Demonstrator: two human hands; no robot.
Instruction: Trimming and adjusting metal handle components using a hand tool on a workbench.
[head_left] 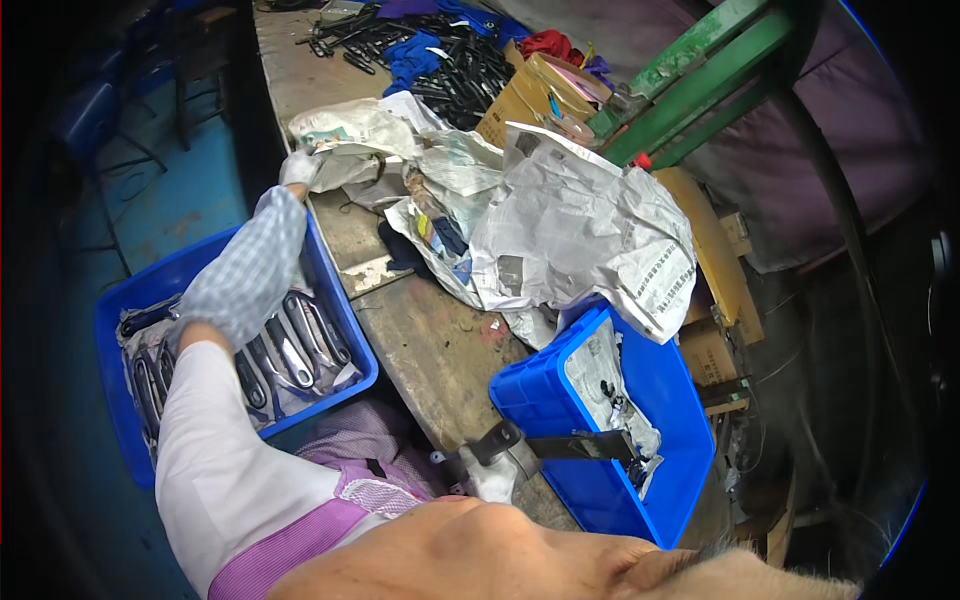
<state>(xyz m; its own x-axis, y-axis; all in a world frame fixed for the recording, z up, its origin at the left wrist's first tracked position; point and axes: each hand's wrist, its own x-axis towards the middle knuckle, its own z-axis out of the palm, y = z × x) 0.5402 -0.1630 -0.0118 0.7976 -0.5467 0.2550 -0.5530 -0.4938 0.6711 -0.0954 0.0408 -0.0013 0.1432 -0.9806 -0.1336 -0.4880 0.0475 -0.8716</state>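
Note:
My left hand, in a white glove, reaches to the far left edge of the workbench. Its fingers are closed on the edge of a crumpled newspaper sheet. Close to my body, my right hand, also gloved, is closed around a long, flat black tool with a rounded end. That tool's far end reaches over the rim of a tilted blue bin; its exact kind is unclear. Larger crumpled newspaper sheets spread across the bench between my hands and hang over the bin's far rim.
Left of the bench, a blue tub holds several black-and-silver handled tools on paper. At the back lies a heap of black handle-like pieces with blue cloth, beside an open cardboard box. A green metal frame stands at far right.

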